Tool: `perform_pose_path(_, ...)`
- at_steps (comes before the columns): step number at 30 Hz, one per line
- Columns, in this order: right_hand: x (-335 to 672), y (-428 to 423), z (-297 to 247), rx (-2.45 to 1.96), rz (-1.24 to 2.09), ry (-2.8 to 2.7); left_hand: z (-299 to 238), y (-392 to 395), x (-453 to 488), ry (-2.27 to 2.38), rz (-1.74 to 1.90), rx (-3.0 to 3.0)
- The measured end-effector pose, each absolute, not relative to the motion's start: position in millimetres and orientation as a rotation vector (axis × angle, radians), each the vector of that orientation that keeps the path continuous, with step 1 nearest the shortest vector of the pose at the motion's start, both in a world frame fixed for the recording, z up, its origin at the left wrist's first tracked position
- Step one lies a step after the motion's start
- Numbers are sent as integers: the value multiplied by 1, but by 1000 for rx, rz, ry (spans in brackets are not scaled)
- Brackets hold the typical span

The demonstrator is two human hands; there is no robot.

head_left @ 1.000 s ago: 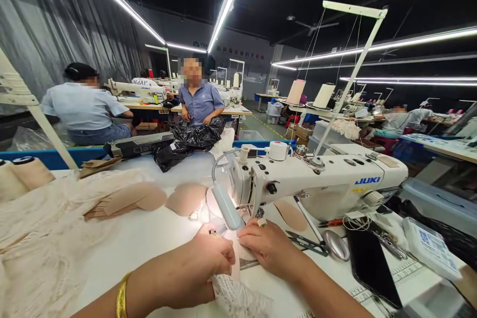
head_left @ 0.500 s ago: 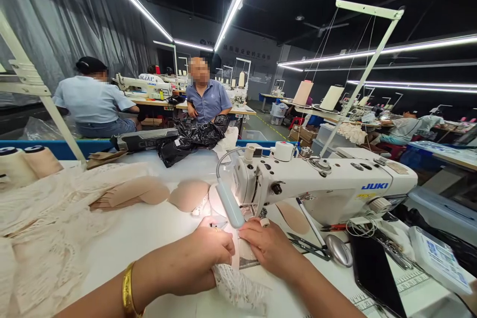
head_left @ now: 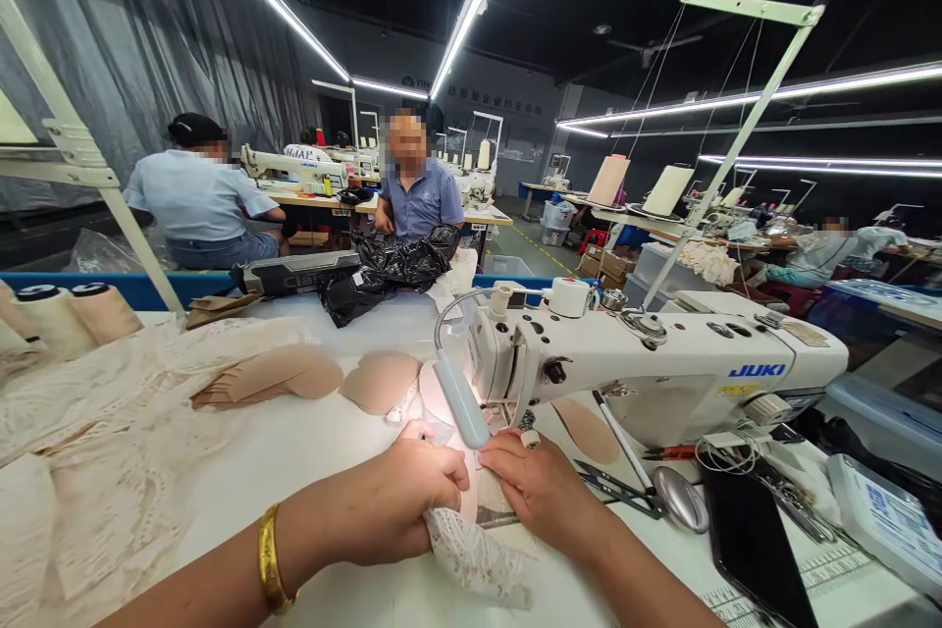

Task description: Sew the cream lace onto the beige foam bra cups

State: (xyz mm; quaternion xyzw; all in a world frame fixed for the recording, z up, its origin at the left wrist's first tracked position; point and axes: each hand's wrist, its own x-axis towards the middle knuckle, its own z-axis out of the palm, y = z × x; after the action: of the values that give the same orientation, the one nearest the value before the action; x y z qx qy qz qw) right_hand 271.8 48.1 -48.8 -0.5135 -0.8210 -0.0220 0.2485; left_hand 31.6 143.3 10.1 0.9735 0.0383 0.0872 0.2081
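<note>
My left hand [head_left: 401,491], a gold bangle at its wrist, is closed on a strip of white lace [head_left: 478,549] that hangs from its fingers toward the table's front. A pale, smooth fabric piece [head_left: 465,496] runs between my hands under the lamp. My right hand [head_left: 537,486] lies with fingers stretched out over the cloth beside the needle area of the white sewing machine [head_left: 662,353]. The grey lamp head [head_left: 462,404] hides part of the work, and the needle does not show. A beige moulded cup [head_left: 379,383] rests behind my left hand.
Stacked beige cups [head_left: 272,378] and spread lace [head_left: 132,471] cover the left side. Scissors [head_left: 618,489], a silver oval object [head_left: 681,498] and a black phone [head_left: 758,540] lie at right. A black plastic bag [head_left: 390,270] sits behind; a person [head_left: 419,196] faces me beyond it.
The view has swung slightly left, so everything appears a little farther right. My left hand has turned slightly, with the lace still held; my right hand stays at the machine.
</note>
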Motion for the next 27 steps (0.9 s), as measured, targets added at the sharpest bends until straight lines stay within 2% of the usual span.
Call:
perform_pose_path(11, 272, 47, -47, -1328, -81, -2223, 8, 156, 35, 176, 279, 2765)
perform_pose_path(19, 262, 35, -25, -1056, 80, -2324, -5, 152, 33, -12, 376, 2984)
perform_pose_path(27, 259, 31, -23, -1102, 75, -2331, -6, 155, 37, 4, 439, 3054)
